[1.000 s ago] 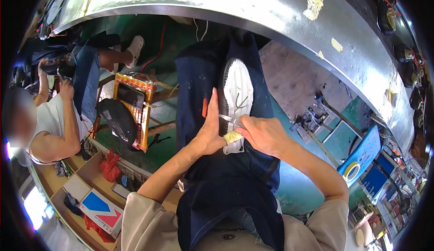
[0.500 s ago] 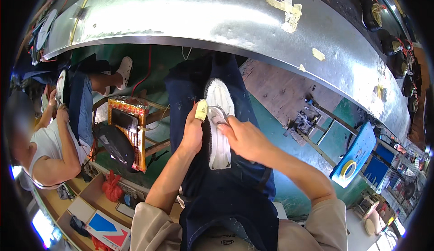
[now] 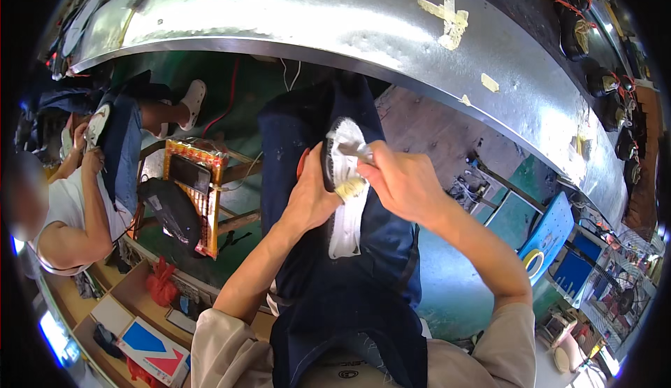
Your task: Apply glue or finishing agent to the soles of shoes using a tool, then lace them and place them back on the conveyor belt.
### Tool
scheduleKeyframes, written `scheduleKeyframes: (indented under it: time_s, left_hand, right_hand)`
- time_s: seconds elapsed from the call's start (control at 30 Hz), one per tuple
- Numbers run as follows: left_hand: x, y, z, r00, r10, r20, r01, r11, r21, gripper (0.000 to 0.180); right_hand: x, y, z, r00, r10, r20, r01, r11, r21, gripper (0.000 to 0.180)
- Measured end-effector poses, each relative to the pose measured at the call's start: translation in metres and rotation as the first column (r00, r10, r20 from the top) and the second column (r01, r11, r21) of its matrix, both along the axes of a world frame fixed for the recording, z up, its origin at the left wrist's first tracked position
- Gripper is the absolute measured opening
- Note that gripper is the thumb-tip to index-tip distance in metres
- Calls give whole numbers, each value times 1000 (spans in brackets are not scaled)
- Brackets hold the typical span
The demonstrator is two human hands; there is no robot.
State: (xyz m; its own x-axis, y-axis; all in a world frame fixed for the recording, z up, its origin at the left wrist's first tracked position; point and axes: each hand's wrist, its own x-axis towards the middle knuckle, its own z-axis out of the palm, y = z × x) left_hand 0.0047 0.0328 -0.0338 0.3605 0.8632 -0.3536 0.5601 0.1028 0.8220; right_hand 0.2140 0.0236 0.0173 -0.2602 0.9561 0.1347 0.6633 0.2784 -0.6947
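Note:
Across my lap lies a long, narrow shoe, its white, grooved underside up and a dark edge along its left side. My left hand is closed around the shoe's left side, its thumb, in a yellow cover, pressed on the white face. At the shoe's far half my right hand is closed in a pinch. A small greyish piece shows at its fingertips, against the white surface; I cannot make out what it is. Dark blue cloth covers my legs beneath the shoe.
A shiny metal bench curves across the far side. To the left a seated person holds another shoe, near a stand with a phone and a black pad. A blue stool with a tape roll stands right.
My left thumb has moved down onto the middle of the white face. My right hand has shifted slightly up and right along the shoe, which has turned a little.

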Motion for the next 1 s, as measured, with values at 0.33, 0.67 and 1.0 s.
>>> scheduleKeyframes:
  time_s: [0.33, 0.67, 1.0]
  left_hand:
    - [-8, -14, 5, 423, 765, 485, -178, 595, -783, 57]
    - [-5, 17, -39, 747, 330, 578, -162, 932, -323, 37]
    - [-14, 11, -37, 415, 634, 653, -218, 766, -605, 32]
  right_hand:
    - [27, -26, -13, 984, -179, 16, 176, 938, -299, 25]
    - [46, 70, 54, 731, -422, 537, 260, 899, 353, 27]
    - [-45, -75, -1, 971, -210, -114, 86, 750, -656, 42]
